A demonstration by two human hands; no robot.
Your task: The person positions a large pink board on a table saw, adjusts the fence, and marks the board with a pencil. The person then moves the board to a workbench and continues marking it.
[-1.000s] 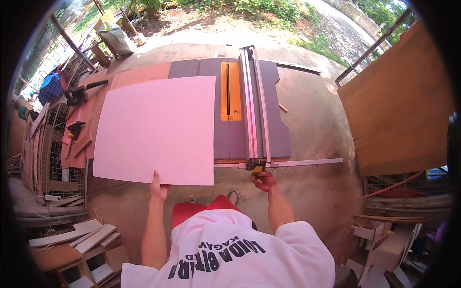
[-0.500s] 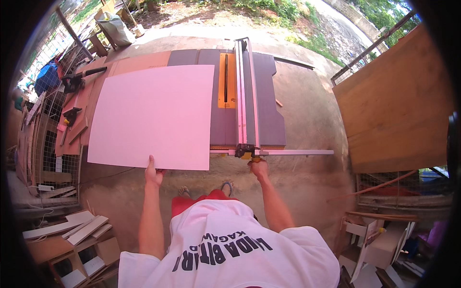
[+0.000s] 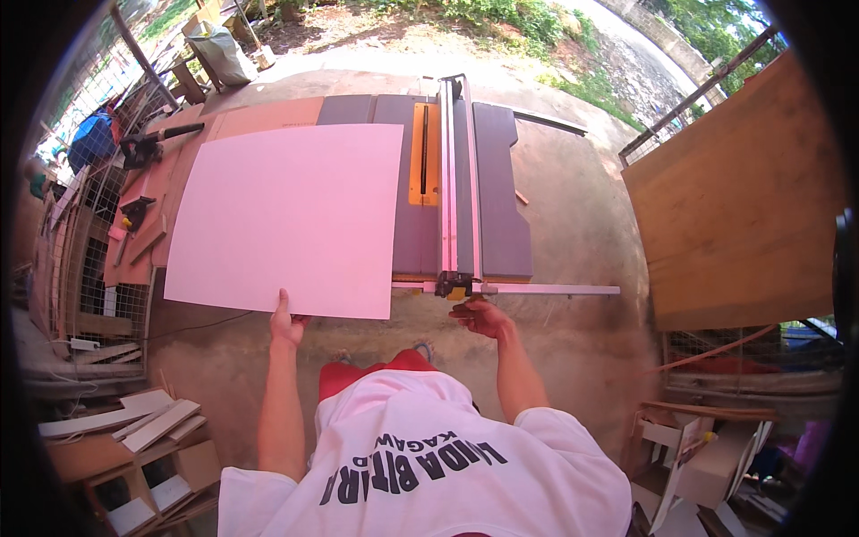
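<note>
Gripping the near edge of a large white rectangular panel (image 3: 286, 219), the left hand (image 3: 286, 324) has its thumb pressed on top and its other fingers underneath. The panel lies flat over the left side of a dark grey saw desk (image 3: 503, 206) and the brown flat boards (image 3: 259, 112) adjoining it, its near edge jutting out toward the person. Its right edge stops short of the orange elongated insert plate (image 3: 417, 179), which has a dark narrow slot (image 3: 425, 152) along it.

Well apart from the left, the right hand (image 3: 483, 318) is just below a black-and-yellow lever (image 3: 456, 288) at the near end of a long silver metal fence (image 3: 449, 188). Its fingers are partly bent and point leftward; whether they touch the lever, I cannot tell. A straight silver rail (image 3: 555, 289) runs rightward from there, along the desk's near side.

Beyond the panel's left edge lie a black tool with a long dark nozzle (image 3: 143, 148) and a smaller black-and-yellow tool (image 3: 136, 213). A big brown wooden sheet (image 3: 738, 197) stands at the far right.
</note>
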